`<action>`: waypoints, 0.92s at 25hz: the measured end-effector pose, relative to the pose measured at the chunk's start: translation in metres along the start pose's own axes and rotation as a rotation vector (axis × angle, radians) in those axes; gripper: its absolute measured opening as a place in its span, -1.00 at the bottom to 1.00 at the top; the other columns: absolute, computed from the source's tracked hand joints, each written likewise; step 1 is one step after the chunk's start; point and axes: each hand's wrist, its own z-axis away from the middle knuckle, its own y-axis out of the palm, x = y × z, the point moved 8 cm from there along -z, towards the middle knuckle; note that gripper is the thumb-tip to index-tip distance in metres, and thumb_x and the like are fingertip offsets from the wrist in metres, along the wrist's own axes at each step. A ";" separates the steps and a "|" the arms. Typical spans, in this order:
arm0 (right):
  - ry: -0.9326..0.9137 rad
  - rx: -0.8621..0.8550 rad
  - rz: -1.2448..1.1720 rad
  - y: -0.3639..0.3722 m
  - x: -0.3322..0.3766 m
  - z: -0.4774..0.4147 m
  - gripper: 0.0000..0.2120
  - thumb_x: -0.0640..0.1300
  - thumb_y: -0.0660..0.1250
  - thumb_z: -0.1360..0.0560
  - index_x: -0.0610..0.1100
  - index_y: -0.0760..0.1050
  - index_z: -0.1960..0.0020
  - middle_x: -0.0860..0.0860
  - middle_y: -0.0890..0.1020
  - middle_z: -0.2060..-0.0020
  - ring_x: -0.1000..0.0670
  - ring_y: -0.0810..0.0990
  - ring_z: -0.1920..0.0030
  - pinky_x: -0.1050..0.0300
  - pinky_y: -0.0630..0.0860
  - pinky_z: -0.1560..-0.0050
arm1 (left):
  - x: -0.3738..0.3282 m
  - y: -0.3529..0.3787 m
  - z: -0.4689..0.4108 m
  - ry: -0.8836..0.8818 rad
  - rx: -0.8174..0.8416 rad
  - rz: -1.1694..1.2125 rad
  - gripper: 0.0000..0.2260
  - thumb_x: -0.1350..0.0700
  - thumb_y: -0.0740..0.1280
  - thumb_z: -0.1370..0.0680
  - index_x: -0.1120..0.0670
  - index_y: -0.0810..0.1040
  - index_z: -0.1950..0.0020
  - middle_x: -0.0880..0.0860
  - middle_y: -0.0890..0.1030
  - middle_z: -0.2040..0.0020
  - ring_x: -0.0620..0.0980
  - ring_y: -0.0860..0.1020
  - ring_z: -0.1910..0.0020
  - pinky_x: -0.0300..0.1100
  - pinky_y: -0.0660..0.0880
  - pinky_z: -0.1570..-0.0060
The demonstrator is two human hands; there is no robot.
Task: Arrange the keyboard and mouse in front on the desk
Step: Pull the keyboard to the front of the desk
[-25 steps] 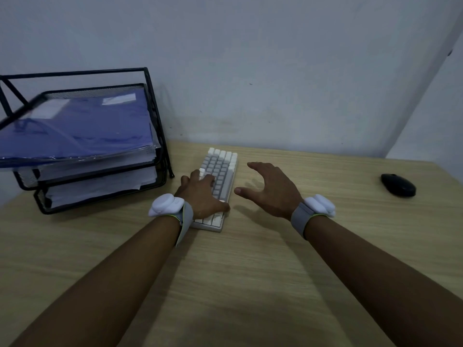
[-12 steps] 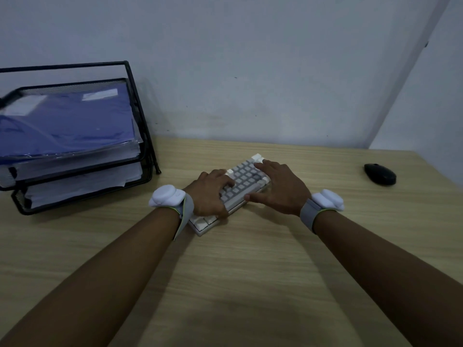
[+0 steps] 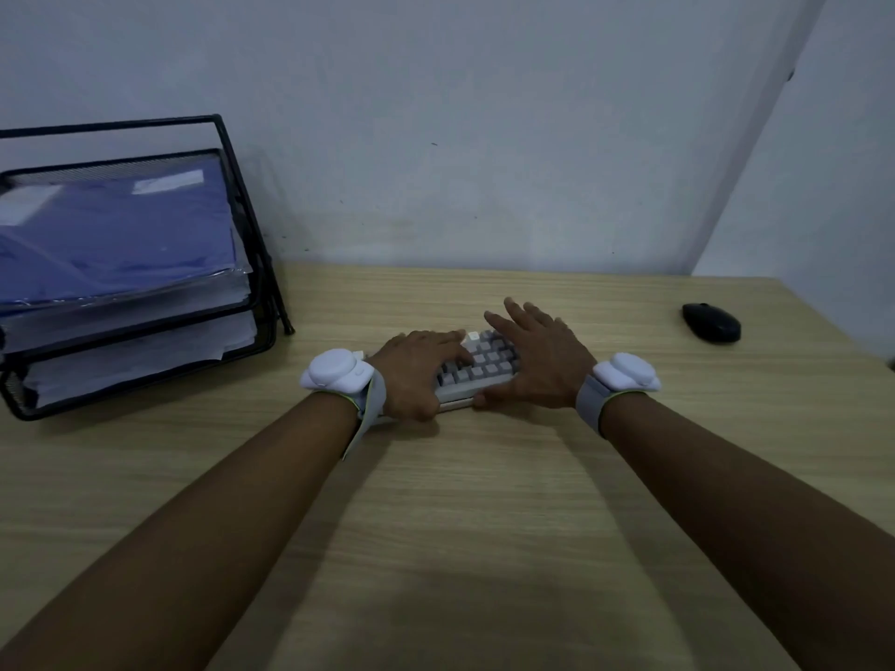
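Note:
A small white and grey keyboard [image 3: 479, 368] lies nearly sideways across the middle of the wooden desk [image 3: 484, 501]. My left hand [image 3: 419, 370] covers its left half, thumb at the near edge. My right hand [image 3: 537, 363] rests on its right end, thumb on the front edge and fingers spread past the far side. Most of the keys are hidden under both hands. A black mouse [image 3: 711, 322] sits alone at the far right of the desk, well away from either hand.
A black wire document tray [image 3: 264, 302] stacked with blue folders and papers stands at the left, against the wall. The pale wall runs close behind the desk, and the desk's right edge lies just beyond the mouse.
The keyboard has turned from lengthwise to almost sideways. My right hand came from hovering beside it onto its right end. My left hand stayed on it and swung with it.

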 end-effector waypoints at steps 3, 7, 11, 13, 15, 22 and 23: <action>0.046 0.014 0.022 0.006 -0.008 0.005 0.15 0.57 0.31 -0.14 0.14 -0.03 -0.57 0.01 0.02 -0.61 -0.09 -0.06 -0.60 -0.36 -0.08 -0.51 | -0.001 0.005 0.001 -0.014 -0.001 0.028 -0.26 0.18 0.37 -0.37 -0.10 0.19 -0.50 -0.08 0.08 -0.59 0.02 -0.04 -0.57 0.08 -0.10 -0.52; 0.103 -0.034 0.014 0.009 -0.017 0.018 0.08 0.57 0.28 -0.19 0.12 0.04 -0.56 0.02 0.08 -0.60 -0.08 -0.02 -0.59 -0.35 -0.02 -0.51 | -0.001 0.000 0.007 0.005 -0.097 0.090 -0.31 0.25 0.37 -0.37 -0.04 0.29 -0.48 -0.05 0.19 -0.57 0.01 0.04 -0.57 0.04 -0.06 -0.52; 0.157 -0.207 0.017 0.007 -0.017 0.034 -0.01 0.57 0.20 -0.23 0.12 0.15 -0.52 0.00 0.16 -0.58 -0.11 0.05 -0.58 -0.27 0.12 -0.50 | 0.003 -0.004 0.019 -0.033 -0.332 0.171 -0.44 0.24 0.39 -0.38 0.06 0.45 -0.39 0.07 0.37 -0.49 0.07 0.26 -0.49 -0.01 0.14 -0.47; 0.198 -0.239 0.009 0.010 -0.019 0.040 -0.05 0.55 0.20 -0.25 0.13 0.17 -0.52 0.00 0.15 -0.58 -0.11 0.04 -0.58 -0.26 0.13 -0.49 | 0.007 0.001 0.024 -0.129 -0.407 0.127 -0.47 0.12 0.39 -0.41 0.03 0.43 -0.39 0.04 0.38 -0.47 0.06 0.28 -0.48 0.01 0.10 -0.48; 0.226 -0.246 0.005 0.013 -0.020 0.043 -0.09 0.54 0.20 -0.28 0.14 0.19 -0.51 -0.03 0.15 -0.58 -0.14 0.04 -0.58 -0.27 0.16 -0.48 | 0.014 0.007 0.027 -0.248 -0.471 0.091 -0.46 -0.01 0.39 -0.41 -0.03 0.42 -0.38 0.00 0.36 -0.48 0.04 0.24 -0.49 0.10 0.00 -0.49; 0.261 -0.306 -0.030 0.017 -0.022 0.052 -0.22 0.48 0.24 -0.34 0.18 0.27 -0.47 -0.05 0.21 -0.56 -0.16 0.08 -0.56 -0.22 0.27 -0.42 | 0.030 0.022 0.042 -0.487 -0.614 0.195 -0.32 -0.26 0.42 -0.31 -0.06 0.40 -0.38 0.05 0.22 -0.54 0.15 0.08 -0.51 0.12 0.07 -0.46; 0.262 -0.314 -0.033 0.017 -0.023 0.053 -0.23 0.47 0.24 -0.35 0.18 0.27 -0.47 -0.05 0.22 -0.56 -0.16 0.09 -0.55 -0.21 0.27 -0.41 | 0.030 0.023 0.041 -0.482 -0.619 0.210 -0.32 -0.25 0.42 -0.32 -0.05 0.40 -0.38 0.05 0.22 -0.54 0.15 0.09 -0.51 0.10 0.10 -0.45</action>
